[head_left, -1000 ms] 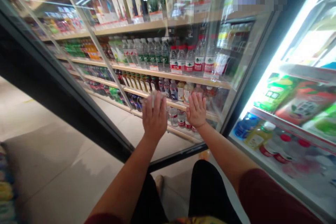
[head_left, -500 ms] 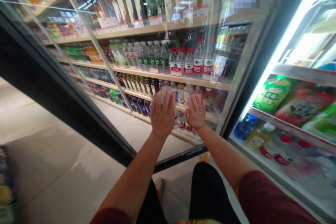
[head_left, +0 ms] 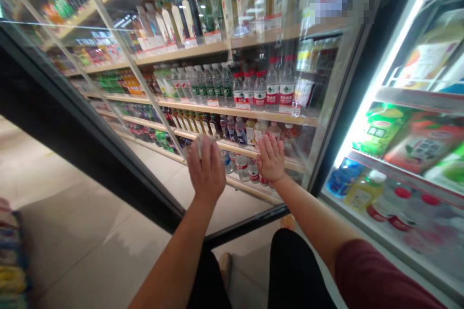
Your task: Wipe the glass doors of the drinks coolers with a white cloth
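My left hand [head_left: 207, 174] presses a crumpled whitish cloth [head_left: 201, 139] against a glass door [head_left: 246, 226] with a black frame. Only the cloth's edges show past the fingertips; the rest lies hidden under the hand. To the right, my right hand [head_left: 271, 160] rests flat on the same glass, fingers stretched and slightly apart, holding nothing. The door stands swung out from a lit cooler, and shelves of bottles show through the pane.
Right of the door, the lit cooler [head_left: 427, 96] holds green and red packs and several bottles [head_left: 402, 203]. Behind the glass are wooden shelves [head_left: 232, 108] of drinks. Colourful packages [head_left: 12, 251] sit on the tiled floor [head_left: 72, 241] at lower left.
My left hand has slid left and slightly down across the glass with the cloth. My right hand stays in nearly the same place. The view has shifted a little.
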A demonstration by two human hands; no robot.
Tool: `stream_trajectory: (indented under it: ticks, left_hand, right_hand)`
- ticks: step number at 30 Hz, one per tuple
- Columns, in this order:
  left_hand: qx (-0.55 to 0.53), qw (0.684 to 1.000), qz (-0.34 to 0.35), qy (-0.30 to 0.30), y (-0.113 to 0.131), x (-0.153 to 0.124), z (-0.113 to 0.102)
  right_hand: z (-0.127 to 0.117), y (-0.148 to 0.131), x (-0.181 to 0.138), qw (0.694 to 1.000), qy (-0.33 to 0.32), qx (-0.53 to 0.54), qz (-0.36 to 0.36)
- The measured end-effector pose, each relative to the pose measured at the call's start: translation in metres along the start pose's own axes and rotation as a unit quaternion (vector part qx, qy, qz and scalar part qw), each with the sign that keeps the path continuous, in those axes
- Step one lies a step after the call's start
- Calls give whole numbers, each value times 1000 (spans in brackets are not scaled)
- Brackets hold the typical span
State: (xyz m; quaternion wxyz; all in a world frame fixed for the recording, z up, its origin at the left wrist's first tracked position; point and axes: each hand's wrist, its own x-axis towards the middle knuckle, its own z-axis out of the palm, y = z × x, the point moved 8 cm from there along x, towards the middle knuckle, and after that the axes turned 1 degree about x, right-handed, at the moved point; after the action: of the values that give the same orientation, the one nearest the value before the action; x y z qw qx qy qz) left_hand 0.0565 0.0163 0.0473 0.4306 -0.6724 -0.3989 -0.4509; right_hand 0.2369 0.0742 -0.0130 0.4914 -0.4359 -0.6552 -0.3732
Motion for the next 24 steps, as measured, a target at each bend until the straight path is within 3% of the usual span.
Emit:
stream_trajectory:
  ticks: [2,4,6,11,13,15,19,21,24]
  left_hand:
    - [-25,996,71,-54,24,-41,12]
    - [-39,987,118,-105,33,-63,20]
    - [-39,988,107,-108,23,-51,17]
    - [-39,998,-41,-18,-27,30,-4]
    - [-12,999,-47,0,-22,29,-6]
    - [5,1000,-7,0,-3,3,-2]
    - [-18,994,92,-63,26,-49,11]
    - [-6,995,82,-53,15,-37,7]
    - [1,1000,-6,-6,-19,15,-6]
  right_hand:
    - [-3,-1,2,1000,13,-6,-5]
    - [-5,-2,3,1000,12,-12,-7]
    - [-5,-2,4,1000,13,-16,-9]
    - [-1,0,1,1000,0,-21,3]
    - [1,1,0,1000,-11,-12,6]
    - [0,0,0,1000,-4,-4,5]
    - [-4,-1,1,1000,19,-8,-3]
    - [-3,-1,0,1000,14,-5,-4]
    - [1,2,-2,1000,0,11,6]
